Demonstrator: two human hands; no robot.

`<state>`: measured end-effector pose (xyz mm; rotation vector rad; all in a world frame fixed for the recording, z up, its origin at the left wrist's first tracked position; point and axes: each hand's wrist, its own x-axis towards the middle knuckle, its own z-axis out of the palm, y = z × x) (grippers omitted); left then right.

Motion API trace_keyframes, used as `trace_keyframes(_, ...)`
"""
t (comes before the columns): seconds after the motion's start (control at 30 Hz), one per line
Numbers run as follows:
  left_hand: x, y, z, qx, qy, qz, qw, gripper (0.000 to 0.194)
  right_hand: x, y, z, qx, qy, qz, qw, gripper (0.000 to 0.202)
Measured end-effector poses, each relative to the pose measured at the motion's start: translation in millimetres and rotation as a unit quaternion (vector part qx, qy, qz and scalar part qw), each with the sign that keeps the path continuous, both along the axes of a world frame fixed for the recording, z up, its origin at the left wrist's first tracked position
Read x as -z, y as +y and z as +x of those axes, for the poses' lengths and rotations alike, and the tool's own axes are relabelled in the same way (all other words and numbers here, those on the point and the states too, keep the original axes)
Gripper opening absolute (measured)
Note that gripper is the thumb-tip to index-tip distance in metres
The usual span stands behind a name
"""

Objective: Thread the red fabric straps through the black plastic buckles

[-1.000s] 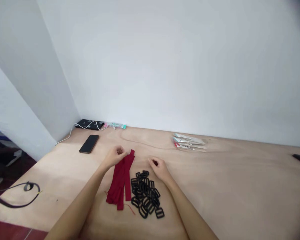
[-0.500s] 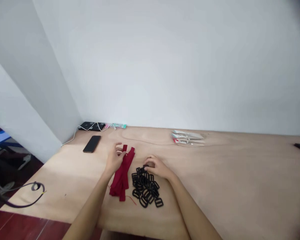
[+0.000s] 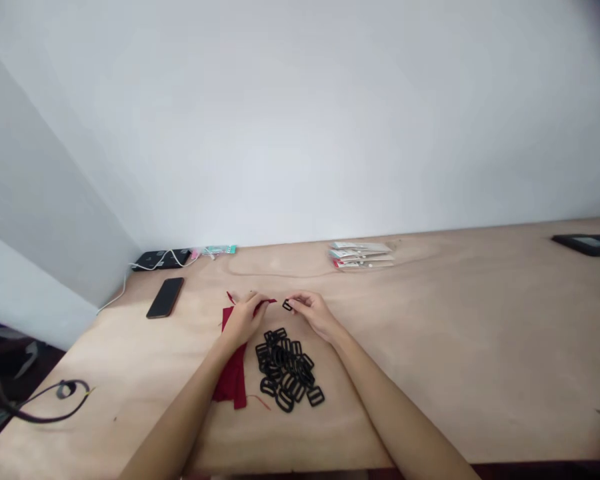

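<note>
Plainly, the pinched buckle is black and open-framed

Craft or light-assembly work corner, home or workshop not determinable: broad wooden table, set against a plain white wall beyond the left hand and right hand. Materials: many black buckles, heaped nearer the wearer than both hands; red fabric strips, under and below the left hand; flat packets, beyond the right hand. Sundries: phone, left of the left hand; black box with white cable, farther off that side.
</note>
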<state>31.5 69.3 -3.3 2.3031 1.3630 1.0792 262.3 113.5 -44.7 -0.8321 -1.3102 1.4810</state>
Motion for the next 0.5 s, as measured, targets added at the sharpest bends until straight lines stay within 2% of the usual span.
trace_keyframes(0.07,13.3,-1.2,2.3,0.001,-0.010,-0.004,1.000,0.020,0.1,-1.2,-2.6,-0.005,0.027,-0.013,1.000,0.033)
trace_keyframes(0.13,17.9,-3.8,3.3,-0.001,-0.024,-0.004,1.000,0.020,-0.6,-2.5,-5.8,-0.016,0.048,-0.027,0.998,0.032)
trace_keyframes(0.5,7.8,-13.4,8.3,0.050,-0.087,-0.021,0.995,0.021,-5.0,-11.1,-16.7,-0.069,0.077,-0.066,0.992,0.028)
